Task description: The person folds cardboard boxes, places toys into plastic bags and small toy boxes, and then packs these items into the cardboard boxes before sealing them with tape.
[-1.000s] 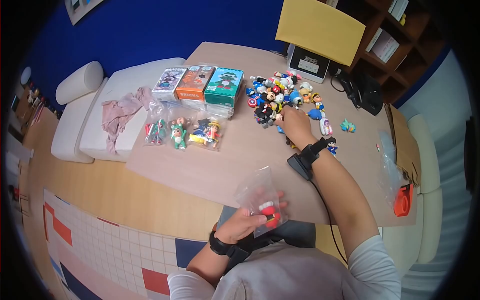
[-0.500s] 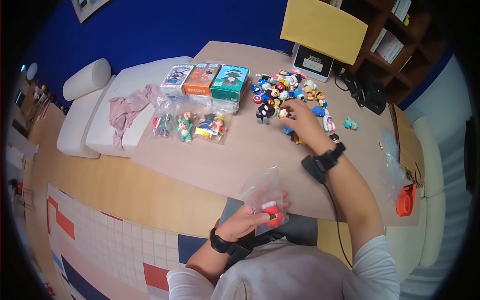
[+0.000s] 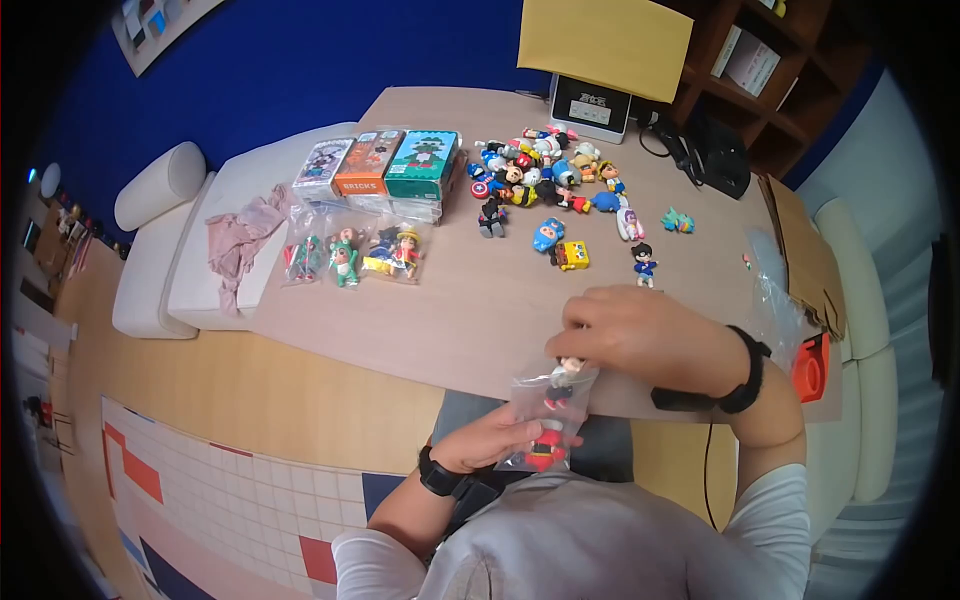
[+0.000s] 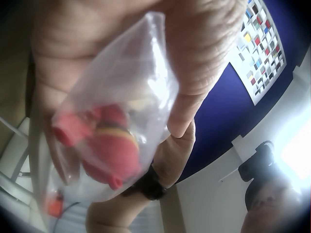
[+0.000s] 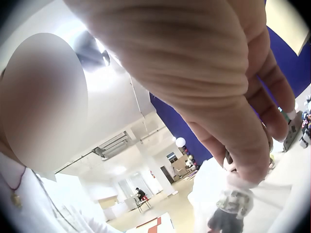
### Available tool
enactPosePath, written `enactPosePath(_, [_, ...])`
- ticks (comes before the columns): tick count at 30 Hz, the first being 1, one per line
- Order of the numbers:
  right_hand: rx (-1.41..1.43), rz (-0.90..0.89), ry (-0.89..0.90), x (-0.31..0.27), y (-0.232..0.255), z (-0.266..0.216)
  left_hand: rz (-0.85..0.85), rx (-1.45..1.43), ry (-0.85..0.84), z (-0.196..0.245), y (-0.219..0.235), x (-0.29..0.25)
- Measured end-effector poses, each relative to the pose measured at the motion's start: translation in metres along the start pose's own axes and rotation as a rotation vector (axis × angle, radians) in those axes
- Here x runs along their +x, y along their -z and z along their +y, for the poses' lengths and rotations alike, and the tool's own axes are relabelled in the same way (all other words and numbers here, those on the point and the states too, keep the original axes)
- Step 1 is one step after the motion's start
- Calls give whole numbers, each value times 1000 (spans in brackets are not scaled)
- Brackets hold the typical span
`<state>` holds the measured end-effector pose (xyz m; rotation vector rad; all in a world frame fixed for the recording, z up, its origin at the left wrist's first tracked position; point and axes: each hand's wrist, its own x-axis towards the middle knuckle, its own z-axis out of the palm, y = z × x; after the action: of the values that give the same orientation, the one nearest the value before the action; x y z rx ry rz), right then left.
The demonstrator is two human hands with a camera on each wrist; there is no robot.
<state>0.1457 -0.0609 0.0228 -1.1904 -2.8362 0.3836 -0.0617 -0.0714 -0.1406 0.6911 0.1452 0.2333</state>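
Right up against the person's lap, the left hand (image 3: pixel 490 440) grips a clear bag (image 3: pixel 522 398), its thumb laid across the plastic. Low in that bag sits a red figure (image 3: pixel 546 447), just by the thumb. Above it, the right hand (image 3: pixel 640 335) bends down to the bag's mouth, pinching a small figure (image 3: pixel 560 388) by the head between thumb and fingers; the dark shorts and legs show through the plastic.

Past the hands, on the tabletop (image 3: pixel 450 300), a dark-haired figure (image 3: pixel 645 265) in blue lies on its own, with a yellow square figure (image 3: pixel 572 256) and a blue figure (image 3: pixel 548 235) near each other to its left. An orange-red object (image 3: pixel 811 370) rests by the right edge, near some crumpled clear plastic (image 3: pixel 768 300) and folded cardboard (image 3: pixel 805 260).

Over to the left I see bagged figures (image 3: pixel 345 258) in a row in front of three boxes (image 3: pixel 368 163). Farther back is a crowded pile of figures (image 3: pixel 540 178), then a white device (image 3: pixel 590 105) under a yellow panel (image 3: pixel 605 45). Beyond the tabletop's left side, a pink cloth (image 3: pixel 240 240) drapes over a white sofa (image 3: pixel 195 275), with the blue wall (image 3: pixel 330 60) behind.
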Motion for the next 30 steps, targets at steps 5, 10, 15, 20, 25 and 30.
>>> enactPosePath(5, [272,0,47,6,-26,-1,-64,42,-55,-4,3,2])
enactPosePath(10, [458,-97,-109,10,-25,-1,-41,28,-81,2,-3,1])
enactPosePath(15, [473,-8,49,3,-29,-1,-15,82,-62,2,1,2])
enactPosePath(20, [508,27,10,-5,-40,-4,22,80,-75,10,-6,3])
enactPosePath(25, [698,352,-327,-13,-41,-9,246,333,-218,16,-6,1])
enactPosePath(30, [976,373,-274,-21,-78,6,154,728,-275,45,-8,5])
